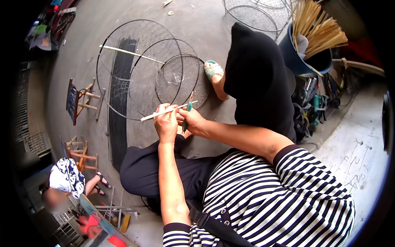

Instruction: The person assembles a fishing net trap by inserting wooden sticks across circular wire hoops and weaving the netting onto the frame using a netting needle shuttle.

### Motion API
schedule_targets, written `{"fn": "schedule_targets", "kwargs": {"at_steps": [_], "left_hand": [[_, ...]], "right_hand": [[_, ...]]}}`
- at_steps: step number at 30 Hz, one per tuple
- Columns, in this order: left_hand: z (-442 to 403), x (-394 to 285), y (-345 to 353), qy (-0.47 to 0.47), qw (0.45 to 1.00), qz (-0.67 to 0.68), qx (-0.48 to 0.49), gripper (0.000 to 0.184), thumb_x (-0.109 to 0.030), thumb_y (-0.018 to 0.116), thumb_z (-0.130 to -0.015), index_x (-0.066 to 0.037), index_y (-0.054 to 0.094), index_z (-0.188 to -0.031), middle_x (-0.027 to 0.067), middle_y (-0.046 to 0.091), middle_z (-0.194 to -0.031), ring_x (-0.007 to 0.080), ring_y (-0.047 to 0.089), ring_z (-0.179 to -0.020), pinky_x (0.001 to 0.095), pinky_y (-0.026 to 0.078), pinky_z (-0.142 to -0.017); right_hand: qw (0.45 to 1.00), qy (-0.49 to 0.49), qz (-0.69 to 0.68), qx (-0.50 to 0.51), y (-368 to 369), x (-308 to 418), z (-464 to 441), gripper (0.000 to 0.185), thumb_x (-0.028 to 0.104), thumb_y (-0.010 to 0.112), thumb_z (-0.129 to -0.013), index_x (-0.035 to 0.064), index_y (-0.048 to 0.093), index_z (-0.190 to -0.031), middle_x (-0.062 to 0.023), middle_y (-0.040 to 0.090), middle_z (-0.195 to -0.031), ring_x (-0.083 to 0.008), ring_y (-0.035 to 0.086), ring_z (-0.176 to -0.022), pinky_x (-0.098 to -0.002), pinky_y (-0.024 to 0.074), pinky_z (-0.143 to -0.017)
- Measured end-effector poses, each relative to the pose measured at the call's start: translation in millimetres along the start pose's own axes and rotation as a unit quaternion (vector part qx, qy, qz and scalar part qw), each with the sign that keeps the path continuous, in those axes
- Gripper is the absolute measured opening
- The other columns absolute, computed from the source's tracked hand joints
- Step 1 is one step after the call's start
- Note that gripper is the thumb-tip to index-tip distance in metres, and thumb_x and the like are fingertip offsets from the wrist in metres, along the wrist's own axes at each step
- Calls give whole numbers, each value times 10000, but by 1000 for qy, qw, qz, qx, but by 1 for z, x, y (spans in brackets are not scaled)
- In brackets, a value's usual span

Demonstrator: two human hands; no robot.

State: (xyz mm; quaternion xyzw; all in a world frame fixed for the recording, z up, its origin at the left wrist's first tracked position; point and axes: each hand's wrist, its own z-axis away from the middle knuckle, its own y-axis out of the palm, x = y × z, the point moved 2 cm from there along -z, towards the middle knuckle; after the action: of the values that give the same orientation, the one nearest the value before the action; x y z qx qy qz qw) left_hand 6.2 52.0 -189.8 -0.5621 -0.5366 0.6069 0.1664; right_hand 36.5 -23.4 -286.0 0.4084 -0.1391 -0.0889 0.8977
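Note:
My left hand (165, 124) is closed around a pale wooden stick (150, 117), which slants up to the right across both hands. Close beside it, my right hand (194, 122) grips a slim green tool (186, 117) with a thin pointed end; I cannot make out its exact kind. The tool crosses the stick near the stick's right end. Just beyond my hands, a netted cage with black round hoops (180, 74) lies on the floor. Another pale strip (131, 53) runs across its hoops.
A bundle of long black rods (118, 142) lies on the floor. Folding stools (73, 101) stand left, and another person (68, 177) sits at lower left. A blue bucket (290, 51) holds many wooden sticks (314, 29). More hooped netting (253, 16) lies at the top.

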Motion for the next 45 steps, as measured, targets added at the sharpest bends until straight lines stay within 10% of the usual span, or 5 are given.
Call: {"fn": "schedule_targets", "kwargs": {"at_steps": [11, 20, 25, 28, 45], "left_hand": [[-12, -4, 10, 8, 999, -35, 25, 68, -148, 663, -806, -92, 694, -826, 54, 626, -873, 246, 597, -872, 376, 436, -788], [-7, 8, 32, -14, 999, -20, 24, 173, -82, 583, -786, -11, 598, -943, 147, 604, -967, 348, 562, -958, 517, 405, -893], [-37, -14, -29, 74, 986, 113, -96, 68, 17, 608, -774, -37, 650, -766, 123, 601, -959, 287, 624, -804, 354, 520, -700], [-52, -46, -88, -54, 959, 272, -64, 149, 90, 612, -742, -23, 577, -833, 98, 568, -894, 201, 614, -717, 292, 496, -629], [-37, -59, -90, 105, 973, 121, -166, 293, 123, 628, -727, -43, 586, -964, 72, 544, -934, 177, 605, -779, 279, 513, -668]], "right_hand": [[982, 8, 179, -61, 3, 30, 18, 137, 171, 528, -957, 57, 556, -1029, -72, 618, -924, -172, 633, -779, -296, 522, -642], [602, -503, 607, 125, 106, 112, 88, 242, 56, 721, -804, 26, 617, -1020, -53, 569, -799, -146, 547, -707, -277, 471, -663], [623, -495, 599, 90, 89, 111, 84, 159, 36, 753, -780, -12, 630, -868, -54, 606, -784, -99, 569, -708, -240, 462, -627], [683, -462, 554, 115, 85, 104, 78, 132, 37, 741, -801, -12, 634, -862, -18, 608, -774, -72, 538, -681, -229, 455, -609], [728, -415, 523, 155, 89, 112, 66, 81, 53, 693, -853, 14, 641, -900, 18, 626, -807, -42, 540, -720, -200, 452, -635]]}}
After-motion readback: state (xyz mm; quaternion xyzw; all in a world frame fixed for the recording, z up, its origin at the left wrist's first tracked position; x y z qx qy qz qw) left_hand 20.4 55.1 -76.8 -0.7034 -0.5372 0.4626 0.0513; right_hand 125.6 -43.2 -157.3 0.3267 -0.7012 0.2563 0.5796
